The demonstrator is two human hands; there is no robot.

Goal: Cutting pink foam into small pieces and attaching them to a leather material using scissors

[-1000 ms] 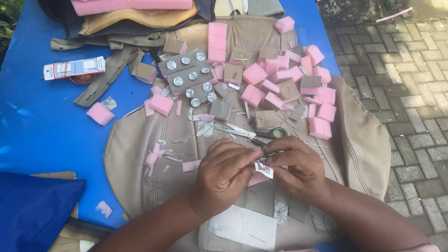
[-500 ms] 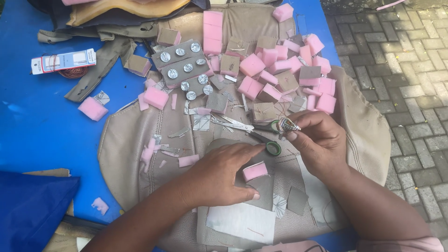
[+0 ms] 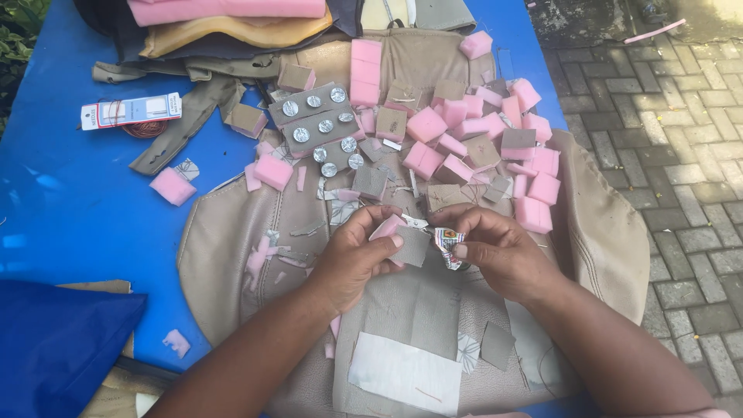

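Pink foam block with a grey square card piece [image 3: 402, 238] pinched in left hand [image 3: 357, 255] fingers; small crumpled printed wrapper [image 3: 448, 246] gripped by right hand [image 3: 495, 251] just beside it, both held over tan leather cover [image 3: 232, 240] on blue table [image 3: 70, 209]

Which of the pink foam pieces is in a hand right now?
The small pink foam block pinched in the left hand, backed by a grey square; every other pink piece lies loose.
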